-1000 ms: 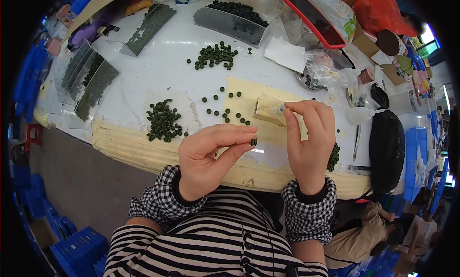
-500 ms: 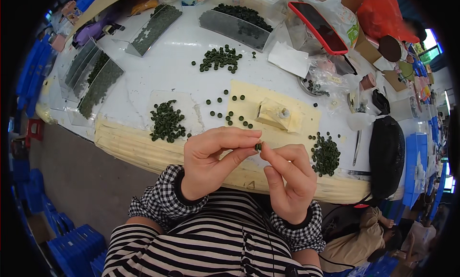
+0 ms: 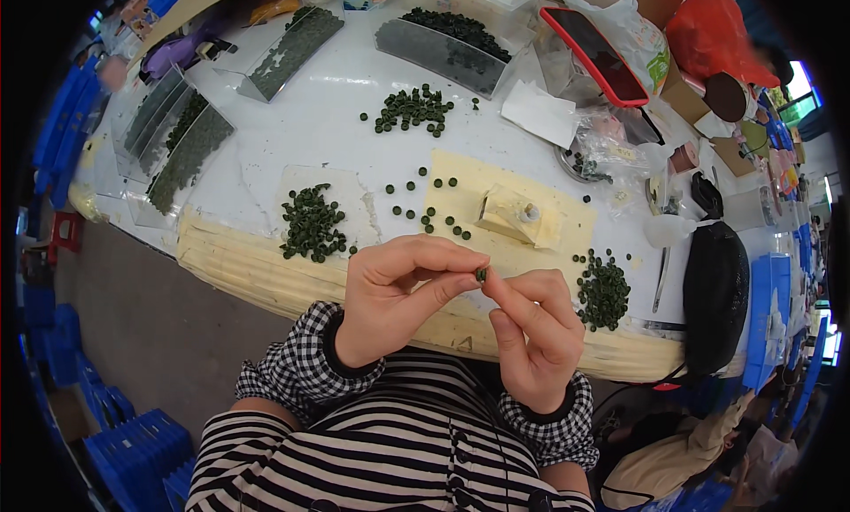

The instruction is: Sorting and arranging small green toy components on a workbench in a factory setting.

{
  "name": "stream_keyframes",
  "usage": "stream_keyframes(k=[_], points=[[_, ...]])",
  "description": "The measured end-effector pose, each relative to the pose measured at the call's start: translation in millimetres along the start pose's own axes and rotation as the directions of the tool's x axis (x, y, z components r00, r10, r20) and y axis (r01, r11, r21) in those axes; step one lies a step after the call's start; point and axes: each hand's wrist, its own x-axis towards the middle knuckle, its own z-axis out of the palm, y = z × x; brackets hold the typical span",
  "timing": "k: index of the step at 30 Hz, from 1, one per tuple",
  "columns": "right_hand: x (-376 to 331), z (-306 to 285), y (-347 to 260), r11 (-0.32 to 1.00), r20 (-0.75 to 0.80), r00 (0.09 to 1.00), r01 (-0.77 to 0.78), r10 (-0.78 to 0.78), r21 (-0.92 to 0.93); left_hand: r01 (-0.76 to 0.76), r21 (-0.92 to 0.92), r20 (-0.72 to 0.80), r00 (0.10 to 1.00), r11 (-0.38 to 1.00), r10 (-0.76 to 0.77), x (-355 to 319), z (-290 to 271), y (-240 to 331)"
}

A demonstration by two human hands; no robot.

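Observation:
My left hand (image 3: pixel 390 295) pinches a small dark green ring-like piece (image 3: pixel 481 275) between thumb and index fingertip. On the piece's other side, the index fingertip of my right hand (image 3: pixel 536 330) touches it; the right thumb stays apart and the other fingers are bent. Both hands are above the table's padded front edge. Just beyond them, several loose green pieces (image 3: pixel 430 221) lie spread out beside a cream-coloured block (image 3: pixel 513 216) with a small knob on top. One heap of green parts (image 3: pixel 312 224) is left of my hands, another heap (image 3: pixel 604 290) right.
Farther back is a third heap (image 3: pixel 414 111). Clear trays (image 3: pixel 441 55) of dark green parts stand along the back and left. A red-cased phone (image 3: pixel 595 57), tweezers (image 3: pixel 662 279) and a black bag (image 3: pixel 715 295) are on the right. Another person (image 3: pixel 677 454) is at lower right.
Both hands keep their places, with the green piece tilted slightly differently at the fingertips. The table view has shifted a little rightward. At lower right, the other person has stretched out an arm.

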Motion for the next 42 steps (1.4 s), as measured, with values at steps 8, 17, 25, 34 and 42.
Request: stream_keyframes(k=[8,17,25,34,42], points=[[-2.1,0.4,1.7,1.0,0.0,1.0,-0.02,0.02,0.011,-0.066,0.146,-0.001,0.998,0.987,0.067,1.5,0.5,2.1],[-4.6,-0.5,2.8,0.999,0.028,0.999,-0.034,0.033,0.035,-0.133,0.312,0.001,0.99,0.941,0.14,1.9,1.1,3.0],[-6.8,-2.6,-0.2,0.996,0.047,0.996,-0.079,0.078,0.033,-0.174,0.391,0.053,0.985,0.904,0.166,2.1,-1.3,2.9],[-6.8,-2.3,2.9,0.995,0.025,0.998,-0.062,0.06,0.076,-0.111,0.27,0.003,0.993,0.956,0.114,1.0,2.3,0.4],[-7.1,-2.8,4.4,0.995,0.024,0.998,-0.052,0.05,0.082,-0.114,0.284,0.018,0.993,0.952,0.114,2.0,1.4,1.5]])
